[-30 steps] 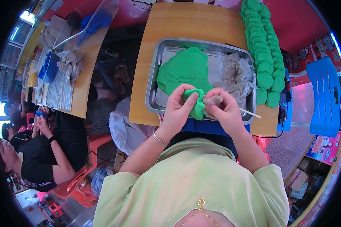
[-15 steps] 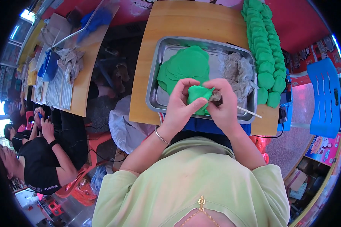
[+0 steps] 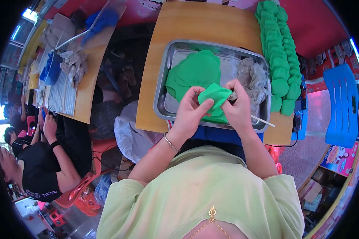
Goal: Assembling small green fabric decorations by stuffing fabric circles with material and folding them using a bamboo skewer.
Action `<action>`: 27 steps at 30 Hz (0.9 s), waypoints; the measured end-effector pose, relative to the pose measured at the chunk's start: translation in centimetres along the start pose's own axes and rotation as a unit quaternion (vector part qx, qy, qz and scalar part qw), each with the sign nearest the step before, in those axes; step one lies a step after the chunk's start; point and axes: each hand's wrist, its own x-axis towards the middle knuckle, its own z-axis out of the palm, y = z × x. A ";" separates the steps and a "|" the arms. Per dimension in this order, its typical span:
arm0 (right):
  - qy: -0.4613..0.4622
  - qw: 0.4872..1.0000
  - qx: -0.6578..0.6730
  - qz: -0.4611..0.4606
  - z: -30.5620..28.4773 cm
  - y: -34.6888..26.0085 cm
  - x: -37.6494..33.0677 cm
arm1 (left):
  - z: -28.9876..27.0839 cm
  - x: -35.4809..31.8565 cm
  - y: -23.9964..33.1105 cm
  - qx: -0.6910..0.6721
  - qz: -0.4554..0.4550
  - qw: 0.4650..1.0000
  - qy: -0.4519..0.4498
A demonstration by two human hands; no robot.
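Over the near side of a metal tray [image 3: 162,89], both my hands grip one thin, soft green piece [image 3: 214,94], bunched and cupped between them. My left hand [image 3: 190,114] pinches its left side between thumb and fingers. With fingertips and thumb together, my right hand [image 3: 239,108] holds its right end, where a small brownish wad [image 3: 233,95] shows. In the tray lies a pile of flat green sheets [image 3: 199,69]. Beside it rests a crumpled clear-and-brown plastic bundle [image 3: 249,77]. A thin white stick [image 3: 263,121] pokes out beyond my right wrist across the tray's rim.
Rows of green rounded pieces [image 3: 282,67] line the right side of the wooden table [image 3: 203,22]. A blue plastic chair [image 3: 341,105] stands at right. On the left, a person [image 3: 44,167] sits by another table [image 3: 92,71]; a white sack [image 3: 131,127] hangs between.
The green piece has spread wider and risen slightly between my hands. My right fingertips have shifted up along its right end. The person at left has moved their hands a little.
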 end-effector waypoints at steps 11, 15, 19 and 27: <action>0.006 0.991 0.116 0.062 0.0 0.8 0.1 | 0.1 0.0 0.0 -0.096 -0.127 0.984 -0.081; -0.193 0.959 0.181 0.098 -2.1 -1.1 0.0 | -1.1 0.2 0.6 -0.190 -0.181 0.961 -0.084; -0.139 0.971 -0.134 -0.143 -2.3 -1.3 -0.5 | -2.3 0.5 1.5 -0.212 -0.213 0.939 -0.168; -0.058 0.976 -0.192 -0.089 -2.8 -1.3 -0.5 | -0.4 -0.4 4.4 0.262 0.262 0.929 0.002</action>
